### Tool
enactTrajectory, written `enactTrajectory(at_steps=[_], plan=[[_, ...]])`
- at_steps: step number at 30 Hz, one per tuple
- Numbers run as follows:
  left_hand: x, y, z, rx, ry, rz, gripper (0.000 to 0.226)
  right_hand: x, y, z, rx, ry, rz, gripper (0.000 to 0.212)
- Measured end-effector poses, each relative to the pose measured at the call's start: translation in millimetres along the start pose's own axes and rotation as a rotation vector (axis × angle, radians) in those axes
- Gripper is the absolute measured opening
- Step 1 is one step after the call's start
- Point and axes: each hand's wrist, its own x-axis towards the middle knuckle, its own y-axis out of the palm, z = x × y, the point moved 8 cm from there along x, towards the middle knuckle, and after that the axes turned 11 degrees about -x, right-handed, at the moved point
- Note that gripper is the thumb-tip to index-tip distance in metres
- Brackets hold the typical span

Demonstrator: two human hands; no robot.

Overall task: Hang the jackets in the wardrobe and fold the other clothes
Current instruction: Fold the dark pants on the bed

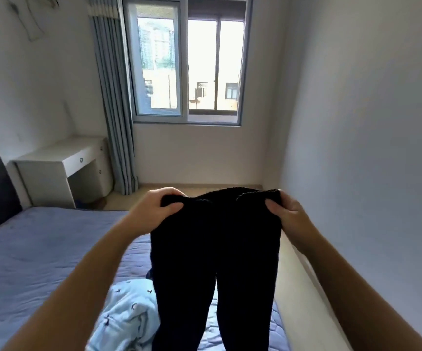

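A pair of black trousers (216, 249) hangs in the centre of the frame, held up by the waistband above the bed (40, 249), with both legs dropping toward the bottom edge. The left hand (158, 203), just left of centre, grips the left corner of the waistband: its fingers curl over the top edge and the thumb presses the cloth from the front. The right hand (287, 211), right of centre, pinches the opposite corner the same way, fingers wrapped behind and thumb in front. The two hands are well apart, keeping the waistband spread between them, though it sags a little in the middle. In the lower centre of the frame a light blue garment (126, 315) with small dark marks lies crumpled on the blue bedcover, partly behind the left trouser leg. A white desk (60, 168) stands at the left, beside a grey-blue curtain (115, 105) and a window (187, 62) in the upper middle.
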Motion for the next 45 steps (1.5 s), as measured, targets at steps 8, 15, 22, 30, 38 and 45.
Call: enactTrajectory(at_steps=[8,15,22,30,38,45], plan=[[0,15,3,0.625,0.008,0.438,0.044,-14,34,26,0.257,-0.028,0.437,0.006],[-32,62,16,0.478,-0.124,0.637,0.06,-17,46,38,0.264,-0.091,0.463,0.022],[-28,61,-2,0.357,0.052,0.385,0.03,-20,40,22,0.212,-0.068,0.498,0.009],[-47,69,-59,0.573,0.589,0.349,0.029,-27,62,-22,0.0,-0.003,0.672,0.02],[-76,70,-92,0.645,0.7,0.439,0.019,-44,139,-23,0.531,0.017,0.952,0.031],[-89,52,-94,0.405,0.563,0.424,0.021,-43,160,20,0.885,-0.15,1.051,0.026]])
